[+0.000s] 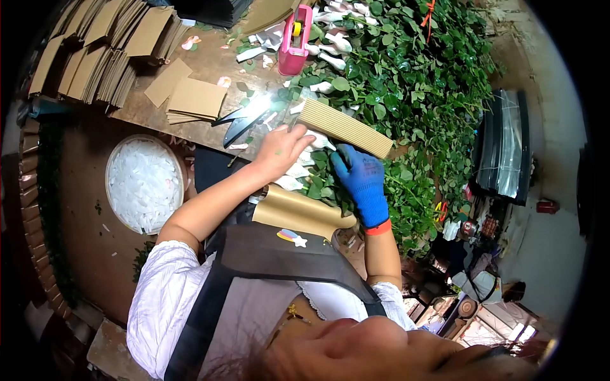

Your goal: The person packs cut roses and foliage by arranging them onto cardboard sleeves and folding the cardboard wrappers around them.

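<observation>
My left hand [281, 152] is bare and reaches across the table edge, its bent fingers closed at a white-sleeved flower bud [322, 141]. Just to its right, my right hand [359, 170] wears a blue knitted glove with a red cuff; its fingers curl among green leaves and what they grip is hidden. A strip of corrugated cardboard [346, 127] lies slantwise just beyond both hands. More white-sleeved buds [290, 183] are lined up below my left hand. Gold-brown wrapping sheet [298, 213] curves up between my arms, close to my apron.
Leafy stems [406, 95] heap up at right. Black-handled scissors [240, 127], cardboard pieces [197, 100] and a pink tape dispenser [295, 41] lie on the table [143, 105]. Cardboard stacks [105, 47] stand back left. A round basket of white sleeves [145, 184] sits lower left.
</observation>
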